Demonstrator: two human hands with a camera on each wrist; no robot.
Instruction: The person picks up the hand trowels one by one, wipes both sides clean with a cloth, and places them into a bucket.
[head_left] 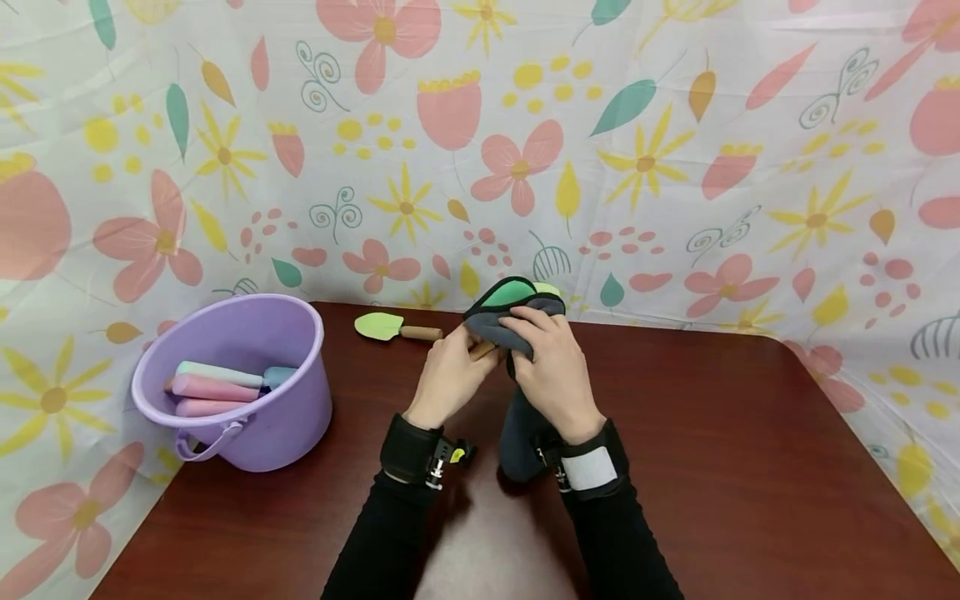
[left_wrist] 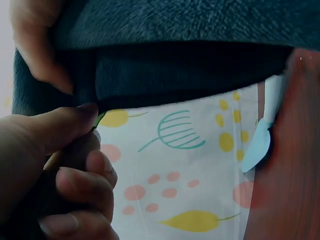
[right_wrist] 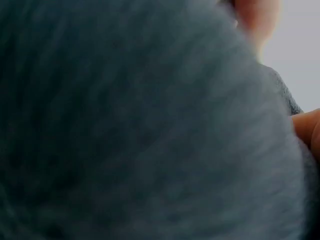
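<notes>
A dark grey plush fabric piece [head_left: 522, 429] with black edging and a green panel [head_left: 510, 292] stands between both hands above the table. My left hand [head_left: 453, 372] curls its fingers round a wooden handle [head_left: 482, 350], its thumb against the fabric's edge in the left wrist view. My right hand [head_left: 553, 367] grips the upper grey fabric from the other side. Behind that fabric a yellow-green bit [head_left: 547, 289] shows; most of it is hidden. In the right wrist view blurred grey plush [right_wrist: 150, 120] fills nearly everything.
On the left stands a purple bucket [head_left: 300, 400] holding several tools with pink and mint handles [head_left: 217, 387]. A yellow-green trowel [head_left: 380, 326] lies at the table's back edge. A pale blue trowel [left_wrist: 260, 142] shows in the left wrist view. Flowered cloth [head_left: 645, 167] hangs behind the table [head_left: 750, 467].
</notes>
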